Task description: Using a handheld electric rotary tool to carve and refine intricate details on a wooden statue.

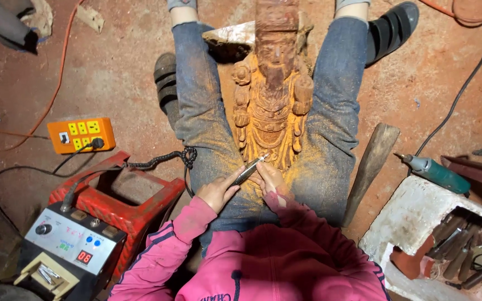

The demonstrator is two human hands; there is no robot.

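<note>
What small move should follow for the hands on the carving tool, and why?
Probably a short stroke along the lower edge of the wooden statue: the left hand holds the rotary handpiece with its tip at that edge, and the right hand braces beside it.

A woodcarving workshop: dusty red dirt floor [112,67], half-carved wooden figure [271,95] coated in sawdust, white box of chisels [419,217] (handles jumbled together), orange power strip [81,134], rotary-tool control unit [68,245], green power tool [436,173].

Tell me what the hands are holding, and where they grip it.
Left hand grips a handheld rotary tool by its rear barrel; right hand steadies it near the tip.
</note>
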